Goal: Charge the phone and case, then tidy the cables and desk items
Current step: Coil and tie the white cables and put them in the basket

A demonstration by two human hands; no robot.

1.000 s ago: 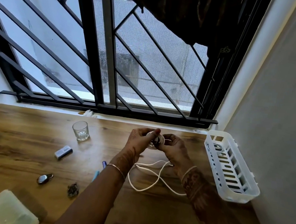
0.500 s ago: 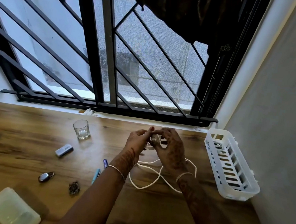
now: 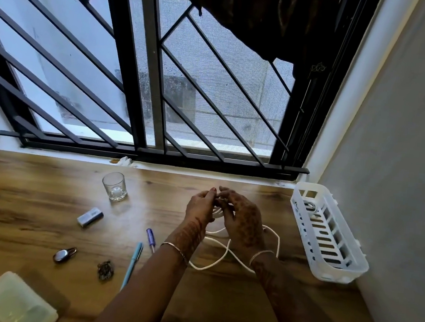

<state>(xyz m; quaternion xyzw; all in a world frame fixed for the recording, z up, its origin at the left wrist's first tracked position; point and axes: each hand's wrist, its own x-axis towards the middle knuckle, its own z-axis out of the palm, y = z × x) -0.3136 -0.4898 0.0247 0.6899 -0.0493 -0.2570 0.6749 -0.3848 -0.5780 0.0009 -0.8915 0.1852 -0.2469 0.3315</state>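
The left hand (image 3: 200,206) and right hand (image 3: 243,222) are meeting above the counter (image 3: 45,212), both closed on a small coil of white cable (image 3: 223,250), probably winding it so it stores compactly; the slack is trailing in loops under the wrists; the white basket (image 3: 329,234) is waiting near the wall, likely its destination; pens, a padlock and a glass are lying scattered to the left.

My left hand (image 3: 200,206) and right hand (image 3: 243,222), fingertips meeting, raised before me; each grip closed, forearms converging.
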